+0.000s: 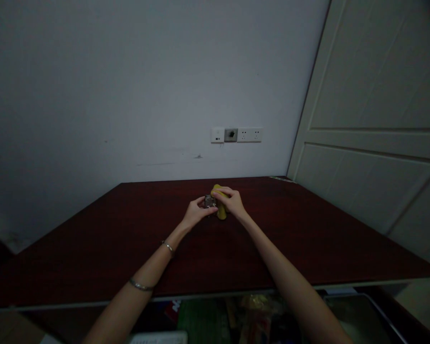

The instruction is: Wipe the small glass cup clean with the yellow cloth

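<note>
Near the far middle of the dark red table, my left hand grips a small dark, shiny object between thumb and fingers; its kind is too small and dim to tell. Pressed against its right side is a yellow cloth, bunched up, with part of it hanging down to the tabletop. My right hand pinches the cloth from above and the right. Both hands nearly meet here. Two bracelets ring my left forearm.
The dark red table reaches back to a pale wall with a row of sockets. A white panelled door stands along the right. Below the front edge is an open space with a green item and other clutter.
</note>
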Motion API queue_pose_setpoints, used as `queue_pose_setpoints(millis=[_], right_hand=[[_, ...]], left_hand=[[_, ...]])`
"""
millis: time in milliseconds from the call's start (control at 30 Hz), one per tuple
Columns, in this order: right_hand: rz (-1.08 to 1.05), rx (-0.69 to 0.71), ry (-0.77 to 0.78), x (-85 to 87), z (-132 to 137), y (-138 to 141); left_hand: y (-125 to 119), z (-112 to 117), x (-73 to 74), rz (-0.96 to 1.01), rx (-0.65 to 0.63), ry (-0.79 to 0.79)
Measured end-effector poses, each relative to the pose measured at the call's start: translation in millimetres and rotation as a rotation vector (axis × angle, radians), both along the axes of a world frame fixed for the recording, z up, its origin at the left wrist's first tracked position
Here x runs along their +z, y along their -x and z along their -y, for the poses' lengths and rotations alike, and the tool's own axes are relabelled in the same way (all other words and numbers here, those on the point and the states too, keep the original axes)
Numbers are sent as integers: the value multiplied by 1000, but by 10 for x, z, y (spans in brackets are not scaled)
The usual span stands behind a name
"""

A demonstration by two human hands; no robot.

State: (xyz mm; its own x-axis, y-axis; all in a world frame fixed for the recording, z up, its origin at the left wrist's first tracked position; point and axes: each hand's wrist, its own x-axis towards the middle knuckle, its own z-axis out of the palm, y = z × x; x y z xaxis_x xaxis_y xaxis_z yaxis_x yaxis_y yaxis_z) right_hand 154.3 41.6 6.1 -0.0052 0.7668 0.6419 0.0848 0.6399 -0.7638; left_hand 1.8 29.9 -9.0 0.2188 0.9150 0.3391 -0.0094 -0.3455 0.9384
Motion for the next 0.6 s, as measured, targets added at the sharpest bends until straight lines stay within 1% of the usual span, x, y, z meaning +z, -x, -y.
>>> queue_pose_setpoints(millis=[67, 133, 300, 433, 600], right_hand=[[-24, -4, 5, -10, -25, -16], [-16, 27, -6, -11, -18, -26], [109, 199, -65, 9, 53, -17], [73, 162, -61, 20, 54, -9], [-18, 95, 62, 3, 26, 15]], left_hand=[[-8, 17, 21, 15, -12, 5], [-11, 30, 39, 14, -2, 19], [-4, 64, 79, 28, 52, 47], [-4, 78, 88, 48, 41, 32], [-8, 70, 73, 71, 2, 17]])
